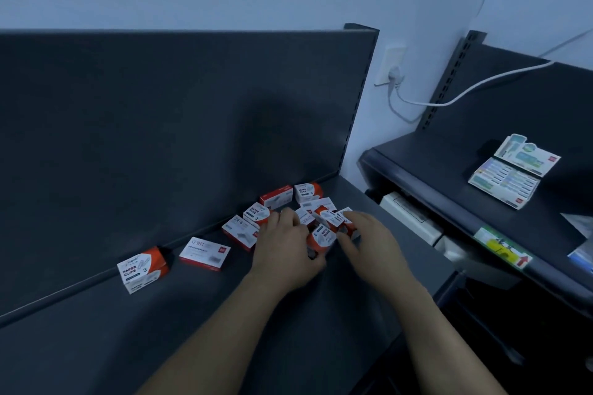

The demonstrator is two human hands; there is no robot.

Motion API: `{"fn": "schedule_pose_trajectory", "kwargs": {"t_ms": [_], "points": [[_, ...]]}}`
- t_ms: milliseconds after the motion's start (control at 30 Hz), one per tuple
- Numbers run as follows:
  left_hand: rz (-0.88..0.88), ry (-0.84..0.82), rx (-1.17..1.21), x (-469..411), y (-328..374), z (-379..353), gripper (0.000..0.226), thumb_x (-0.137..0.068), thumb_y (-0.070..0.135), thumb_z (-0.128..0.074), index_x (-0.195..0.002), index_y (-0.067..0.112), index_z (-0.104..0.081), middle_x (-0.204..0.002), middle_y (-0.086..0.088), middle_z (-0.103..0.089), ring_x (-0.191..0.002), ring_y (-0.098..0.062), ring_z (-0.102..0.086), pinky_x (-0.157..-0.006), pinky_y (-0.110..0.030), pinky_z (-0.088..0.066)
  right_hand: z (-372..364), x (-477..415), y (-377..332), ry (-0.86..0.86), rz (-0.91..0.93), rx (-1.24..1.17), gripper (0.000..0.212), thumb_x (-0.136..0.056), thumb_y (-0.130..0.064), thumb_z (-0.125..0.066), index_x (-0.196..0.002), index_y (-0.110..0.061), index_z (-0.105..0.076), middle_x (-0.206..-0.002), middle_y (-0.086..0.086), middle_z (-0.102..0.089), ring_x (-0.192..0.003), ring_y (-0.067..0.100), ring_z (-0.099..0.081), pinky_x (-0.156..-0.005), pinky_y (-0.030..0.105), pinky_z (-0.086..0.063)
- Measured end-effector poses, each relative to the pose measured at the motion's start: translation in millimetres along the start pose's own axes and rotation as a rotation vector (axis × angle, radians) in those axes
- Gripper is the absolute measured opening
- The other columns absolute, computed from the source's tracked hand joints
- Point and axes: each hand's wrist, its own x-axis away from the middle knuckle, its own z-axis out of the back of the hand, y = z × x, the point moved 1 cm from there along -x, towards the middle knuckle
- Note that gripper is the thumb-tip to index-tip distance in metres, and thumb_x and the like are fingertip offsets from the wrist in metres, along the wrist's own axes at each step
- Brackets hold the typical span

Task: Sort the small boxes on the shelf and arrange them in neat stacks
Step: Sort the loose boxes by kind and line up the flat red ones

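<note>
Evidently to separate kinds, left hand [285, 250] gripped an orange-and-white box [322, 239] at the jumbled pile [309, 202] on the shelf [288, 330]; right hand [372, 240] reached in, grasp unclear; two-box paper-clip stack [142, 269] stood left of the pile.

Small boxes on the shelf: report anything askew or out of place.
The heap of boxes near the shelf's right end is jumbled: tilted, overlapping, facing mixed ways. Left of it, a paper-clip stack and a flat box lie apart.
</note>
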Motion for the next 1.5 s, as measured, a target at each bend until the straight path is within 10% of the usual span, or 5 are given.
{"fn": "schedule_pose_trajectory", "kwargs": {"t_ms": [533, 867, 1200, 1500], "points": [[0.228, 0.056, 0.44, 58, -43, 35, 0.022, -0.072, 0.037, -0.069, -0.087, 0.03, -0.055, -0.082, 0.014, -0.057, -0.076, -0.002, -0.055, -0.065, -0.019, -0.048, -23, -11, -13, 0.022, -0.1, 0.079, 0.031, -0.09, -0.02, -0.056, -0.12, -0.013, -0.059, -0.112, 0.007, -0.059, -0.103, 0.022, -0.049, -0.08, 0.029, -0.041], [0.17, 0.139, 0.54, 106, -66, 51, 0.044, -0.075, 0.03, -0.068, -0.116, 0.037, -0.054, -0.111, 0.02, -0.057, -0.099, -0.001, -0.057, -0.085, -0.019, -0.049, -16, 50, -64, 0.08, -0.081, -0.055, 0.039, -0.094, -0.016, -0.048, -0.132, -0.026, -0.048, -0.134, 0.0, -0.047, -0.107, 0.018, -0.053, -0.085, 0.027, -0.043], [0.229, 0.257, 0.538, 173, -100, 73, 0.045, -0.076, 0.019, -0.067, -0.116, 0.038, -0.056, -0.111, 0.018, -0.056, -0.092, -0.003, -0.059, -0.077, -0.009, -0.042, -45, 86, -117, -0.024, 0.105, -0.206, 0.041, -0.098, -0.01, -0.042, -0.131, -0.031, -0.055, -0.114, -0.007, -0.043, -0.096, 0.007, -0.051, -0.088, 0.032, -0.052], [0.4, 0.426, 0.501, 266, -121, 100, 0.044, -0.074, 0.009, -0.066, -0.112, 0.031, -0.059, -0.097, 0.017, -0.054, -0.085, -0.002, -0.058, -0.074, -0.002, -0.038, -69, 122, -176, -0.143, 0.248, -0.195, 0.041, -0.091, -0.006, -0.054, -0.129, -0.021, -0.058, -0.122, -0.005, -0.044, -0.098, 0.0, -0.045, -0.078, -0.002, -0.031]]}}
